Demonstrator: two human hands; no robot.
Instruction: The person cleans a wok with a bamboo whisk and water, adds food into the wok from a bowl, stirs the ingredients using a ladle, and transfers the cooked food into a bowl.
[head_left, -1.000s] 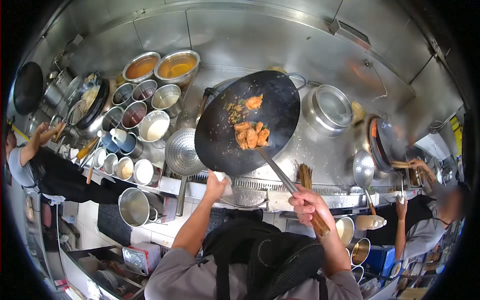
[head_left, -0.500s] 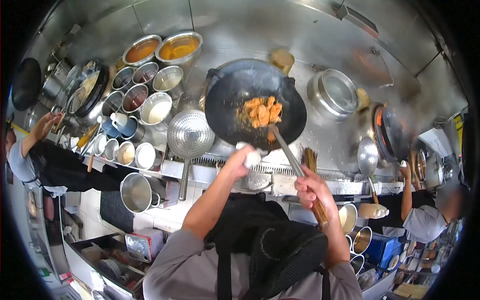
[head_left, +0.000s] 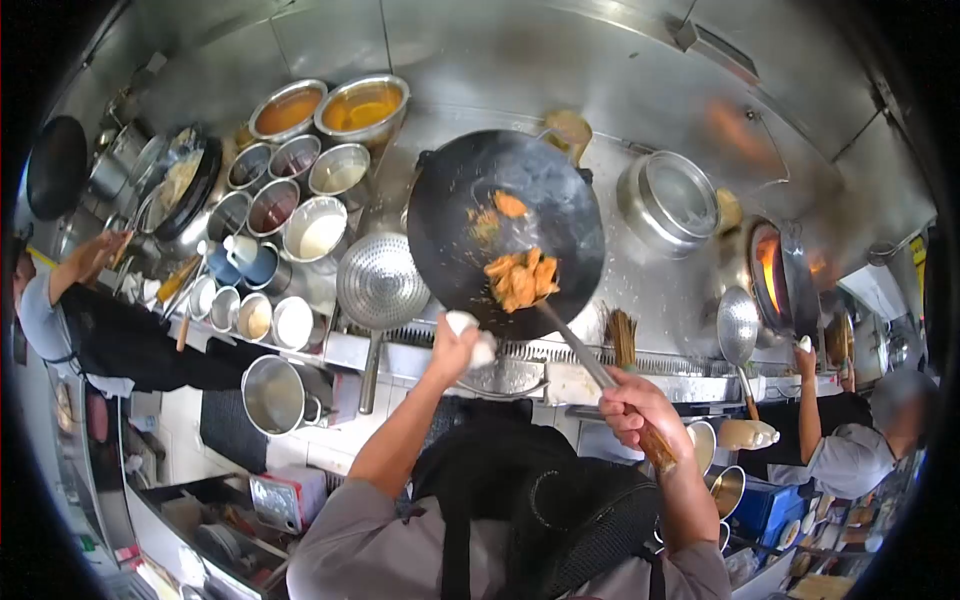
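My left hand (head_left: pixel 453 346) is closed round a folded white cloth (head_left: pixel 482 352) at the near left rim of the black wok (head_left: pixel 440 200). The wok seems tilted towards me. Orange-brown fried pieces (head_left: pixel 522 280) are gathered near its front edge, with one separate piece (head_left: pixel 511 204) and scattered crumbs higher up. My right hand (head_left: pixel 640 412) grips the wooden handle of a long metal ladle (head_left: pixel 580 348). Its shaft reaches over the near rim, and its head is largely hidden by the food.
Left of the wok lie a perforated strainer (head_left: pixel 382 280) and several sauce containers (head_left: pixel 315 228). A bamboo brush (head_left: pixel 622 340) and a lidded steel pot (head_left: pixel 668 205) are to the right. Co-workers stand at both sides, the right one near a flaming burner (head_left: pixel 768 268).
The wok has tipped towards me, and the fried pieces have shifted to its near side. My left hand has moved left and down; the ladle head has drawn nearer.
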